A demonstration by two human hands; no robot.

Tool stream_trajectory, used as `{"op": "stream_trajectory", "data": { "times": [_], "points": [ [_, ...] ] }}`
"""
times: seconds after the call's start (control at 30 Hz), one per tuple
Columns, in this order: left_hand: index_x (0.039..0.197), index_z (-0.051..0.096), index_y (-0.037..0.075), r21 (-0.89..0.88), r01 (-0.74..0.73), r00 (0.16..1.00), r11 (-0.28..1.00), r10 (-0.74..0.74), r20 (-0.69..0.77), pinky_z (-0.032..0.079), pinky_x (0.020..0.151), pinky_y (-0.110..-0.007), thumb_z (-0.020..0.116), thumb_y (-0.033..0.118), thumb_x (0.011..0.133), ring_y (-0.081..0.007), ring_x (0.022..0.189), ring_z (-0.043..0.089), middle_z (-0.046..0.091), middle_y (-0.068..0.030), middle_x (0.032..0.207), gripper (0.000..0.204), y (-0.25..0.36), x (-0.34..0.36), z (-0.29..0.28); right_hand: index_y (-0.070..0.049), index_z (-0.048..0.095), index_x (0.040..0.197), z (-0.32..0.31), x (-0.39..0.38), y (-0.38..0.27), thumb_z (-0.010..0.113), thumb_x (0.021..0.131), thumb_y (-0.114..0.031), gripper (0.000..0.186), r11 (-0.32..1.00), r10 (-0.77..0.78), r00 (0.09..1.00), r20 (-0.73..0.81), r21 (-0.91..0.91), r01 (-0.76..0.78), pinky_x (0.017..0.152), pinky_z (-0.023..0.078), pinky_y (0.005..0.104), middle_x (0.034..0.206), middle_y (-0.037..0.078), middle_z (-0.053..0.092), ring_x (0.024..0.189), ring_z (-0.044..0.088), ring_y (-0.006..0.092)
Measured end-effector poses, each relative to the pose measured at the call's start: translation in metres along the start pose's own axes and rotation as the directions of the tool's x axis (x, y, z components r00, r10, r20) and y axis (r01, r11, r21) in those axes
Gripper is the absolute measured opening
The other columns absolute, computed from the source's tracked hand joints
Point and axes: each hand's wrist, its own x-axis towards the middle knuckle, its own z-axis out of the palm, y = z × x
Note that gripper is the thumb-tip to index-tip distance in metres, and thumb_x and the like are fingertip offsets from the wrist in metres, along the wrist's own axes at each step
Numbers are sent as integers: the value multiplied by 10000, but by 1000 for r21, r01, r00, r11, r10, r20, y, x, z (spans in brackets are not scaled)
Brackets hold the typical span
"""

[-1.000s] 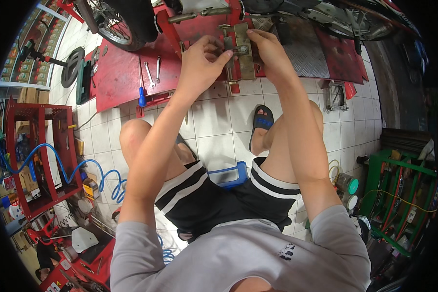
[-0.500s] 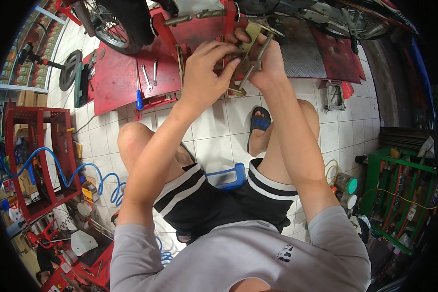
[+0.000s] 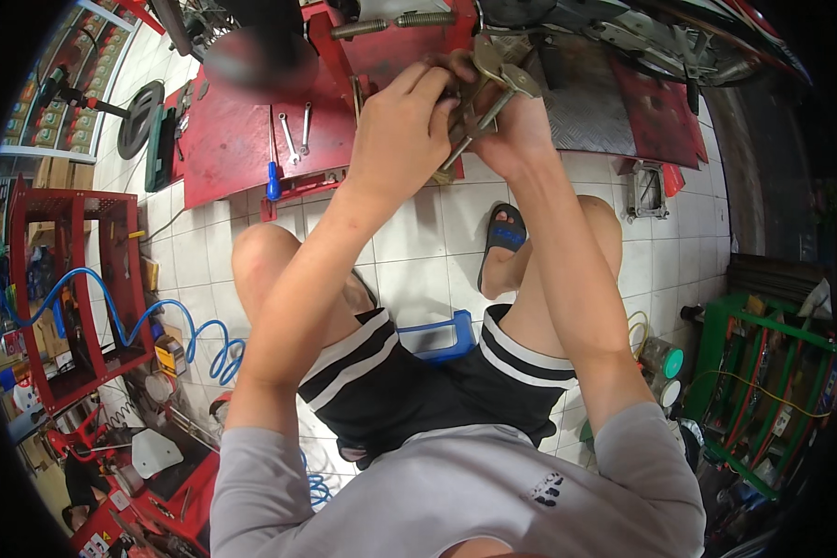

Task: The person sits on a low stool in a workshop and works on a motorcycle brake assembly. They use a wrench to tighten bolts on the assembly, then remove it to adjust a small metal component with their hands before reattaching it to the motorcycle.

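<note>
Up in front of me, at the near edge of a red lift platform [image 3: 228,153], both my hands hold a yellowish metal bracket [image 3: 482,98] with plates and long metal rods. My left hand [image 3: 402,126] has its fingers curled against the bracket's left side; the fingertips are partly hidden behind it. My right hand [image 3: 513,139] wraps round the bracket from the right and beneath, with some fingers showing at the top. Just beyond my left hand stands a red metal frame [image 3: 330,56] with coil springs [image 3: 425,19] across it.
A blue-handled screwdriver [image 3: 272,177] and two wrenches [image 3: 296,135] lie on the platform. Motorcycle parts [image 3: 660,46] stand behind. A red rack [image 3: 79,288] and blue coiled hose [image 3: 191,325] are on the left, a green rack [image 3: 763,381] on the right. A blue stool [image 3: 442,339] is between my legs.
The bracket has turned in my hands, so its rounded plate ends now face up towards me. My left hand has rolled over, its back now more in view. The whole picture has shifted slightly.
</note>
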Motion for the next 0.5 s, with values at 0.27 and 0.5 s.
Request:
{"op": "stream_trajectory", "data": {
  "times": [0.27, 0.5],
  "points": [
    [970, 603, -20, 87, 52, 998, 995, -50, -27, 499, 676, -464, 593, 20, 866, -407, 808, 610, 611, -180, 971, 111, 12, -3, 6, -51, 607, 1090, 2, 3, 11, 428, 985, -240, 280, 996, -80, 997, 11, 26, 80, 741, 503, 301, 1000, 43, 630, 859, 607, 142],
    [975, 612, -20, -168, 154, 985, 974, -164, -49, 488, 670, -380, 573, 81, 893, -345, 793, 626, 624, -143, 906, 136, 2, -9, 3, -67, 596, 1142, 28, -7, 15, 415, 1007, -215, 269, 943, -192, 981, 15, -274, 189, 809, 464, 305, 996, 15, 616, 911, 579, 144]
  ]
}}
